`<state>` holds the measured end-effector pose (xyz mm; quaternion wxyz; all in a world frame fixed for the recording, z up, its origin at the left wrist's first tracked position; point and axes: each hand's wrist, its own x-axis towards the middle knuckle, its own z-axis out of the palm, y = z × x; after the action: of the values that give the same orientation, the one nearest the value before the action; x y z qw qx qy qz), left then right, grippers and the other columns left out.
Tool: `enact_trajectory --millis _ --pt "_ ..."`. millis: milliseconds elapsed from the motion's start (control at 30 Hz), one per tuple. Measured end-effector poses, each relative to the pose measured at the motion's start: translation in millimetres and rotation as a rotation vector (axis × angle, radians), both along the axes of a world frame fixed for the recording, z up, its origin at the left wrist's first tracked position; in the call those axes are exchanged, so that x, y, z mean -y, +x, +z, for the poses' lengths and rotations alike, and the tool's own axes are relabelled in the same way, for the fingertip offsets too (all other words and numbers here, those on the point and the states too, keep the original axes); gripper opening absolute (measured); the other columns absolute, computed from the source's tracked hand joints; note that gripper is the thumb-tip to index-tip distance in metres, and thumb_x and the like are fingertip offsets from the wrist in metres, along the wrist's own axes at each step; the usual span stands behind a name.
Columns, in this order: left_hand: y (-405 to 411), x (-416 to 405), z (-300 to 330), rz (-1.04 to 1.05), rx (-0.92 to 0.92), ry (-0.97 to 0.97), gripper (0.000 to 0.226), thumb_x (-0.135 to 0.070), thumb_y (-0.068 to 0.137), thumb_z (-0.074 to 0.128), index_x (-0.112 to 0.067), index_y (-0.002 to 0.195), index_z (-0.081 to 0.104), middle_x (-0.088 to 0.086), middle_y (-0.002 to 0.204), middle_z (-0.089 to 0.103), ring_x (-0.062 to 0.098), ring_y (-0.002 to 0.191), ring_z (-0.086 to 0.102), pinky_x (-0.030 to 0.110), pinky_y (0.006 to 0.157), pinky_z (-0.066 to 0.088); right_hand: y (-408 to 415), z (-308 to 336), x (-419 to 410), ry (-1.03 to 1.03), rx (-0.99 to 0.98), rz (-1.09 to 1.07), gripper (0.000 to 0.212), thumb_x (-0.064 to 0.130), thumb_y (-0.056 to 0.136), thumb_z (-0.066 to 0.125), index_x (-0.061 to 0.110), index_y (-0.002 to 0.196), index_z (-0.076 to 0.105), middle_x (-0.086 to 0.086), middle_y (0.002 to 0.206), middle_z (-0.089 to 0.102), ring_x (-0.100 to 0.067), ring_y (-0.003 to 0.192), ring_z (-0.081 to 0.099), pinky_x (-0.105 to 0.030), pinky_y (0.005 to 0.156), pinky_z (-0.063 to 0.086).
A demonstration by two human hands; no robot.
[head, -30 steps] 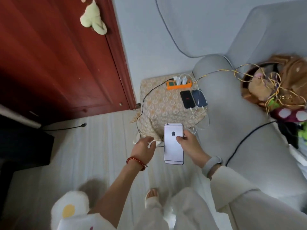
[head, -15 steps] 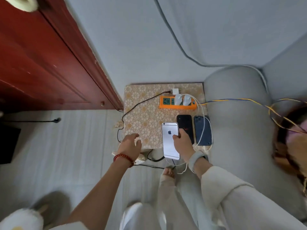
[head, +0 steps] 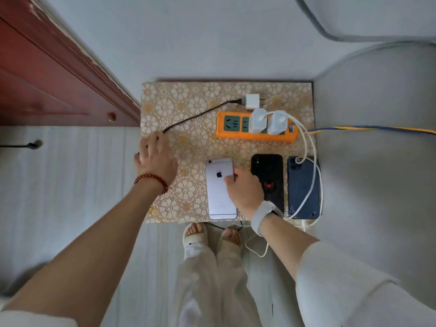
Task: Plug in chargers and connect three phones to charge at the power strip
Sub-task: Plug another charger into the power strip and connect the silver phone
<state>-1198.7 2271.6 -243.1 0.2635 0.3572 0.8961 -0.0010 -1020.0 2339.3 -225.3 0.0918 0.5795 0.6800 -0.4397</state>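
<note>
On a small flower-patterned table (head: 169, 107) lies an orange power strip (head: 230, 133) with two white chargers (head: 258, 120) plugged in. A third white charger (head: 252, 101) lies loose behind the strip, with a black cable (head: 200, 114) attached. That cable runs left under my left hand (head: 155, 159), whose fingers curl over it. A silver phone (head: 218, 197) lies face down on the table, and my right hand (head: 245, 190) pinches its right edge. Beside it lie a black phone (head: 271, 171) and a blue phone (head: 299, 190), with white cables (head: 309, 147) running from the plugged chargers.
A red wooden door (head: 47, 74) stands to the left and a grey sofa (head: 377, 161) to the right of the table. A yellow-and-blue cord (head: 377, 129) leaves the strip across the sofa. My slippered feet (head: 195, 234) stand at the table's front edge.
I have stepped closer and my right hand has brought the silver phone down flat onto the table beside the black phone. My left hand has moved up onto the table at the black cable.
</note>
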Motion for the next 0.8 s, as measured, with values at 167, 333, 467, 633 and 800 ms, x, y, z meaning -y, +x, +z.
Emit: enact_trajectory --millis 167,333,467,633,800 --pt "-11 -11 -12 0.021 -0.143 0.085 0.039 -0.016 0.088 0.046 -0.009 0.125 0.039 0.020 0.124 0.048 0.035 0.117 0.038 0.049 0.100 0.030 -4 6 -1 0.202 0.187 0.179 0.027 0.023 0.093 0.040 0.003 0.096 0.058 -0.016 0.102 0.064 -0.036 0.091 0.061 -0.032 0.063 0.039" --pt "-14 -1 -4 -0.002 -0.017 0.395 0.024 -0.017 0.094 0.039 -0.002 0.105 0.055 0.019 0.102 0.059 0.037 0.087 0.057 0.045 0.080 0.045 -12 20 -11 0.253 -0.003 0.197 0.036 0.017 0.094 0.038 0.012 0.130 0.042 -0.010 0.125 0.050 -0.029 0.112 0.052 -0.038 0.083 0.046" --pt "-6 21 25 -0.079 0.093 0.627 0.036 -0.028 0.091 0.037 -0.002 0.102 0.059 0.016 0.091 0.065 0.033 0.073 0.061 0.040 0.060 0.053 -35 31 -29 0.302 -0.089 0.294 0.061 0.015 0.093 0.041 0.024 0.145 0.012 -0.012 0.118 0.052 -0.028 0.100 0.054 -0.047 0.075 0.053" --pt "-5 37 58 -0.175 0.178 0.725 0.027 -0.024 0.090 0.042 -0.009 0.103 0.060 0.010 0.089 0.072 0.024 0.074 0.066 0.035 0.057 0.055 -75 42 -38 0.387 -0.086 0.511 0.052 0.025 0.092 0.047 0.024 0.140 0.027 -0.006 0.099 0.054 -0.025 0.076 0.056 -0.032 0.052 0.043" --pt "-14 55 76 -0.112 0.224 0.840 0.029 -0.031 0.092 0.043 -0.010 0.101 0.060 0.010 0.089 0.072 0.012 0.082 0.060 0.025 0.064 0.051 -89 52 -62 0.548 -0.039 0.354 0.017 0.019 0.092 0.045 0.014 0.103 0.057 -0.008 0.104 0.065 -0.028 0.085 0.063 -0.029 0.059 0.038"
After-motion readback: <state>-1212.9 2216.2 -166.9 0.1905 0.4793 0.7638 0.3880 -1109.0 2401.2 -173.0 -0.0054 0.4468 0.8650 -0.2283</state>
